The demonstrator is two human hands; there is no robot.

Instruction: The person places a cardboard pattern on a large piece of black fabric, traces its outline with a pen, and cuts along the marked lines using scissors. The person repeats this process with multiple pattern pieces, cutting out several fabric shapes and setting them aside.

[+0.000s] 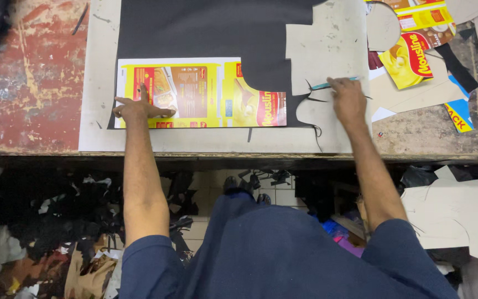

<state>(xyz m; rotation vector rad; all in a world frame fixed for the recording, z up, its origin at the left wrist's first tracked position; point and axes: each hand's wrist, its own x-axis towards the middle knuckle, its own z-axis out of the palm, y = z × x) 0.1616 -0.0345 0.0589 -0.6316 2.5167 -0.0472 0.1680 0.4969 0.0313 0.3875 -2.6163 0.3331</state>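
Observation:
My left hand [138, 107] presses flat with spread fingers on the left end of a yellow printed cardboard template [206, 94]. That template lies on a black sheet [211, 30] spread over a pale cutting board [98, 72]. My right hand [347, 98] grips a thin teal-handled knife [336, 83] just right of the template's curved end, its tip near the black sheet's cut edge. A grey cardboard pattern piece [327, 47] lies under and beyond that hand.
Cut yellow carton scraps [410, 55] and grey card pieces [383, 25] litter the bench at the right. The bench's left part is worn red [34, 77]. Below the bench edge, black offcuts [56, 210] pile on the floor and grey card sheets [460, 216] sit at the right.

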